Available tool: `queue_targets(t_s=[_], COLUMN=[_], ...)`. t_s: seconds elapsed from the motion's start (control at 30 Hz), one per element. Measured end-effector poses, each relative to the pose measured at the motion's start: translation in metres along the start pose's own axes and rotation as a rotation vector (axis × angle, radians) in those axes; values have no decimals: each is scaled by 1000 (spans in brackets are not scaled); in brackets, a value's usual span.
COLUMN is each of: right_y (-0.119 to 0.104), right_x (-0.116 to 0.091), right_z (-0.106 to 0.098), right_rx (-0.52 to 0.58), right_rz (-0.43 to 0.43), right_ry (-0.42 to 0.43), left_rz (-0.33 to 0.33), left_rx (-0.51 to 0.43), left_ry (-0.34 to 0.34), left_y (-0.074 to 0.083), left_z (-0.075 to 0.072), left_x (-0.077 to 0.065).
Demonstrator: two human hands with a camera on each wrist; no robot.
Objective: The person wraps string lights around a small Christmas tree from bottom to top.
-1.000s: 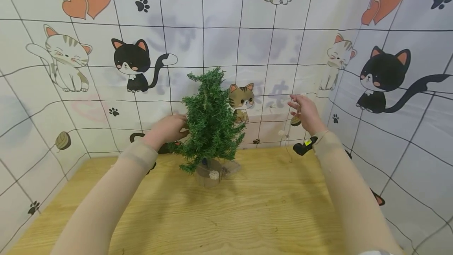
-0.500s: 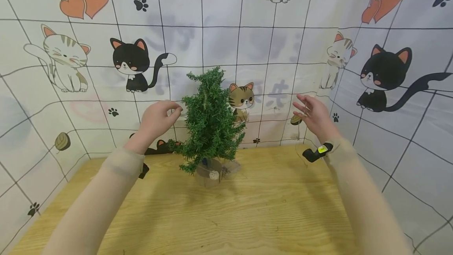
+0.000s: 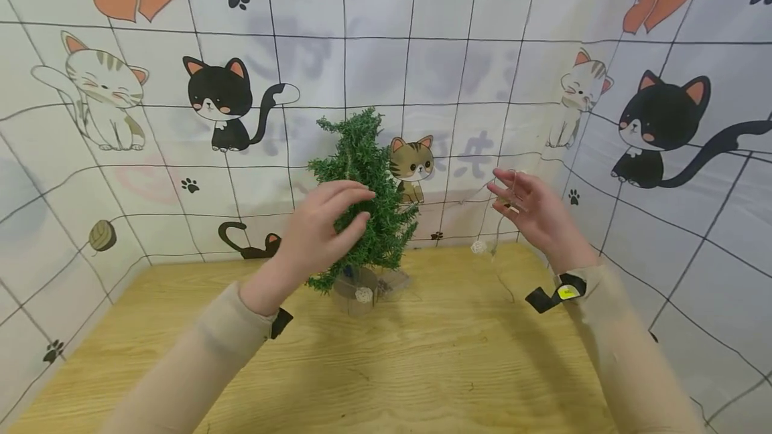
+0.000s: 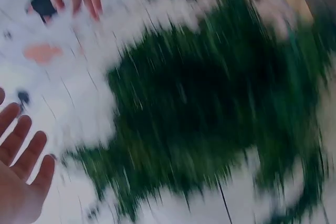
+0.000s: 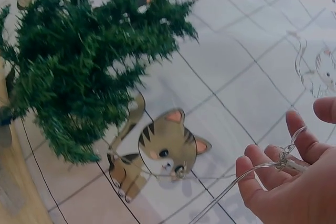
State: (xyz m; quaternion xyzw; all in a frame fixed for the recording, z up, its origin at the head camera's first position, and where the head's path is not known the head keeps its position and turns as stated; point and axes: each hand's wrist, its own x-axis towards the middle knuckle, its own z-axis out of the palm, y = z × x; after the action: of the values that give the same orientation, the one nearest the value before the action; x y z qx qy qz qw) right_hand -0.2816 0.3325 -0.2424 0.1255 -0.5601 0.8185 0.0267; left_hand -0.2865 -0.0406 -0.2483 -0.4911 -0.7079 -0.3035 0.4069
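Note:
A small artificial Christmas tree (image 3: 362, 173) stands upright in a brown round base (image 3: 356, 297) on the wooden table. My left hand (image 3: 322, 233) is in front of its left side, fingers loosely bent and holding nothing; in the left wrist view the left hand (image 4: 21, 174) shows spread fingers. To the right of the tree, my right hand (image 3: 537, 213) carries a thin clear cord. In the right wrist view the cord (image 5: 226, 187) lies across the loose fingers, looped at the index finger, thumb apart. A white woven ball (image 3: 478, 246) hangs below that hand. A thin wire runs towards the tree.
Another white woven ball (image 3: 364, 295) rests against the base. A translucent object (image 3: 395, 281) lies beside it on the wooden table (image 3: 422, 367). Cat-printed cloth (image 3: 241, 32) forms walls behind and at both sides. Black straps circle both wrists.
My left hand has come from behind the tree's left side, out and round to its front. My right hand has shifted slightly right and lower, with the cord and ball hanging from it.

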Motion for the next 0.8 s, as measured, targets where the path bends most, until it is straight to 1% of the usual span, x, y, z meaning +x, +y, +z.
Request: queue_targets(t_s=[0.07, 0.1, 0.13, 0.17, 0.23, 0.3, 0.33, 0.4, 0.5, 0.57, 0.63, 0.7, 0.8], right_y=[1, 1, 1, 1, 1, 2, 2, 5, 10, 14, 18, 22, 27], right_x=[-6, -9, -12, -14, -20, -25, -27, -32, -39, -43, -48, -53, -62], right_z=[7, 11, 15, 19, 26, 32, 35, 41, 49, 54, 58, 60, 61], right_rx=[-48, -67, -89, -110, -152, -188, -201, -211, -229, -244, -277, -318, -375], right_rz=[-15, -19, -20, -19, -19, -12, -12, -14, 3, 19, 41, 50, 50], right_ry=[-47, -69, -84, -102, -140, -175, -192, -232, -299, -350, -400, -445, -511], left_rz=[-27, -53, -93, -140, -255, -373, -422, -492, -556, -584, -601, -616, -643], left_rx=[-60, -98, -150, -211, -327, -429, -472, -535, -644, -700, -748, -793, -912], left_ry=[-68, -115, -165, -217, -317, -398, -420, -445, -440, -441, -456, -486, -551], left_y=[16, 23, 29, 34, 43, 49, 51, 52, 52, 52, 50, 50, 54], left_z=[13, 19, 25, 32, 45, 57, 63, 75, 89, 96, 100, 102, 99], left_x=[-3, -5, -8, -11, -17, -22, -24, -27, -28, -29, -32, -35, -39])
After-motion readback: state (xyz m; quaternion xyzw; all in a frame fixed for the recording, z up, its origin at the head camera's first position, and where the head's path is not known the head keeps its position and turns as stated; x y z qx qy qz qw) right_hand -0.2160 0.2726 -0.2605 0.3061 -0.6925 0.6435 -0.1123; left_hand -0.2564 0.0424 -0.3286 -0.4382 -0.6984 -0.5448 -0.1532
